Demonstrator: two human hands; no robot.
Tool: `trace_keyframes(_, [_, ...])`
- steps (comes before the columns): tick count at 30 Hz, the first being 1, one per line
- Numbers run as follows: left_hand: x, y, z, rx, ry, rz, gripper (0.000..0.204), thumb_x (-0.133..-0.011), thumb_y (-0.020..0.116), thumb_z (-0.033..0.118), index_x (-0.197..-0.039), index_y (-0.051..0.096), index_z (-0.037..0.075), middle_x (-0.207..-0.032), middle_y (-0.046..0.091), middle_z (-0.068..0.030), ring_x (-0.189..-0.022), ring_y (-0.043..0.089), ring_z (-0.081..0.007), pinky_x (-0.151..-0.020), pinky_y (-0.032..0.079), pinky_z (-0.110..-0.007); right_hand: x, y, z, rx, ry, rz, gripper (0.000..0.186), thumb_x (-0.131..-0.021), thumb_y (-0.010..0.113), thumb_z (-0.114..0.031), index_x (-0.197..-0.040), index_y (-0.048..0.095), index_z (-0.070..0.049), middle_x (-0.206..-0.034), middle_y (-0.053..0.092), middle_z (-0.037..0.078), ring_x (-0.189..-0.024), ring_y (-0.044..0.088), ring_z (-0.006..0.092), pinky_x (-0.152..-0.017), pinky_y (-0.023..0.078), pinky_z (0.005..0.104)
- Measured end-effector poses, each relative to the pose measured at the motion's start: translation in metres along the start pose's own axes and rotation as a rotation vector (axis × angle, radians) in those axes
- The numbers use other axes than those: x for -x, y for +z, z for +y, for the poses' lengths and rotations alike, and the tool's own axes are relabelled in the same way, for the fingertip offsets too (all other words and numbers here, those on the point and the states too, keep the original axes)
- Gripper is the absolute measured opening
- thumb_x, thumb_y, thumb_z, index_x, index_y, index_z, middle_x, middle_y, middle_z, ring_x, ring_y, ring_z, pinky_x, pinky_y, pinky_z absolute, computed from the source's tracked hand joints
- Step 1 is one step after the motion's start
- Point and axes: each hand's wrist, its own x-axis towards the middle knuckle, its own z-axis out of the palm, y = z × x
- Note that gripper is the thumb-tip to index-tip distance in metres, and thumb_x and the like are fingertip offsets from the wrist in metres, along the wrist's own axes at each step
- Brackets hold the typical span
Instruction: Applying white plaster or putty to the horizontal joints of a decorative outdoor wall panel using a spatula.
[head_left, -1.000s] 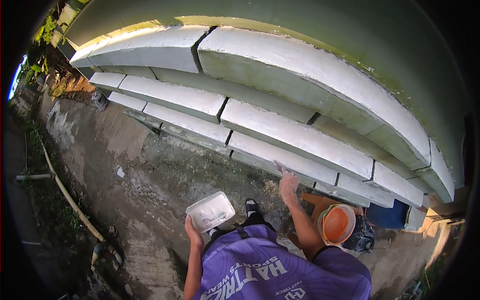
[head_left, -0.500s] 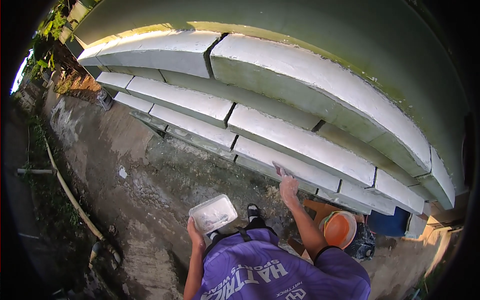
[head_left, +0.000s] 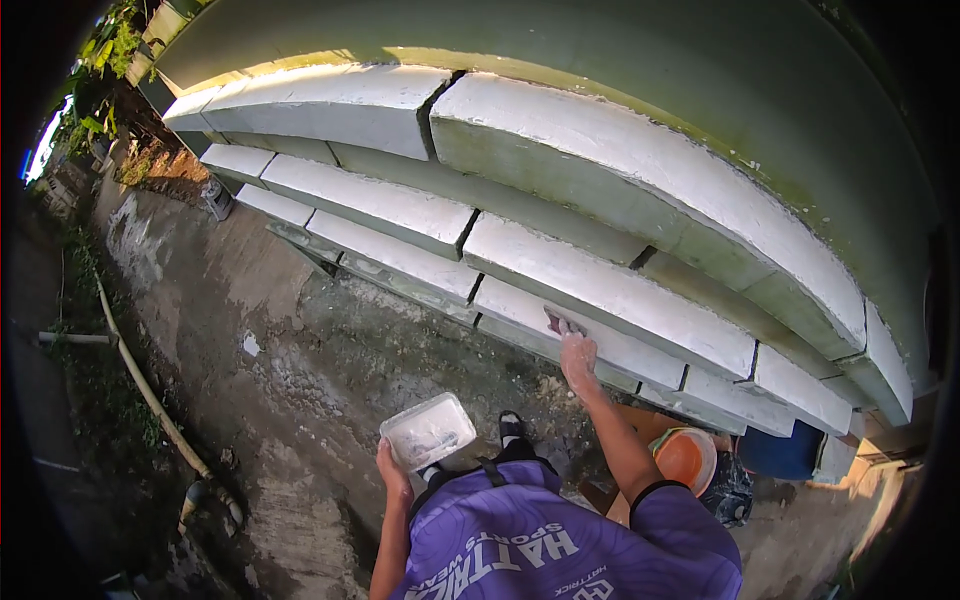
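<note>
In my left hand (head_left: 394, 472) is a shallow white plastic tub (head_left: 410, 416), held by its side near my waist. White paste (head_left: 430, 440) with greyish smears lies inside it. My right hand (head_left: 577, 360), dusted white, grips a small reddish-brown flat scraper (head_left: 552, 320), partly covered by the fingers. The scraper rests against the white-coated top of the lowest long ledge (head_left: 640, 357), right of a dark vertical gap. Above it run a middle white ledge (head_left: 600, 275) and a wide upper one (head_left: 620, 140).
An orange bucket (head_left: 680, 460) and a dark blue container (head_left: 780, 450) stand by my right arm. A grey container (head_left: 215, 200) sits beyond the ledges' left end. Along the left lies a pale pipe (head_left: 150, 400) beside the concrete ground (head_left: 270, 420).
My right hand and the scraper have shifted slightly up along the lowest ledge, the fingers now flatter over it. My left hand still holds the tub in nearly the same place.
</note>
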Motion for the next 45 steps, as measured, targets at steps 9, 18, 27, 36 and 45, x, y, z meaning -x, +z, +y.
trace_keyframes(9, [-0.001, 0.001, -0.005, -0.016, 0.025, -0.015, 0.05, -0.098, 0.037, 0.042, -0.125, 0.052, 0.002, -0.119, 0.058, -0.0078, -0.107, 0.057, -0.0194, -0.092, 0.046, -0.034, -0.008, 0.035, -0.012, 0.231, -0.095, 0.074, 0.021, -0.088, 0.05, -0.014, -0.105, 0.063, -0.01, -0.086, 0.068, 0.011, -0.076, 0.069, 0.0256, -0.066, 0.055, 0.0369])
trace_keyframes(18, [0.013, 0.008, 0.018, 0.046, -0.005, -0.034, 0.052, -0.099, 0.038, 0.042, -0.126, 0.051, 0.0, -0.121, 0.057, -0.0084, -0.11, 0.055, -0.0202, -0.097, 0.042, -0.034, 0.021, 0.022, 0.071, 0.071, 0.277, -0.342, 0.032, -0.087, 0.05, -0.011, -0.117, 0.06, -0.016, -0.092, 0.066, 0.015, -0.088, 0.066, 0.0306, -0.075, 0.053, 0.0433])
trace_keyframes(27, [0.005, 0.009, 0.013, 0.04, -0.026, -0.063, 0.051, -0.099, 0.037, 0.042, -0.127, 0.051, 0.001, -0.122, 0.056, -0.008, -0.112, 0.054, -0.0201, -0.097, 0.041, -0.034, 0.095, 0.007, 0.063, -0.09, 0.121, -0.2, 0.052, -0.083, 0.049, -0.007, -0.134, 0.048, -0.015, -0.135, 0.05, 0.015, -0.106, 0.061, 0.03, -0.08, 0.054, 0.0436])
trace_keyframes(36, [-0.003, 0.012, 0.012, 0.063, -0.034, -0.107, 0.048, -0.099, 0.039, 0.036, -0.125, 0.052, -0.002, -0.122, 0.055, -0.0078, -0.113, 0.051, -0.018, -0.099, 0.037, -0.032, 0.048, -0.011, 0.072, -0.15, 0.295, -0.128, 0.046, -0.08, 0.051, 0.001, -0.124, 0.056, -0.009, -0.092, 0.067, 0.017, -0.08, 0.066, 0.0359, -0.071, 0.054, 0.0451])
trace_keyframes(45, [0.004, 0.013, 0.02, 0.032, -0.03, -0.107, 0.052, -0.098, 0.038, 0.043, -0.127, 0.051, 0.002, -0.122, 0.057, -0.0075, -0.11, 0.056, -0.0205, -0.096, 0.042, -0.035, 0.025, 0.037, 0.049, 0.155, 0.214, 0.001, 0.038, -0.084, 0.052, -0.009, -0.122, 0.056, -0.006, -0.094, 0.066, 0.021, -0.085, 0.066, 0.0314, -0.073, 0.053, 0.0409])
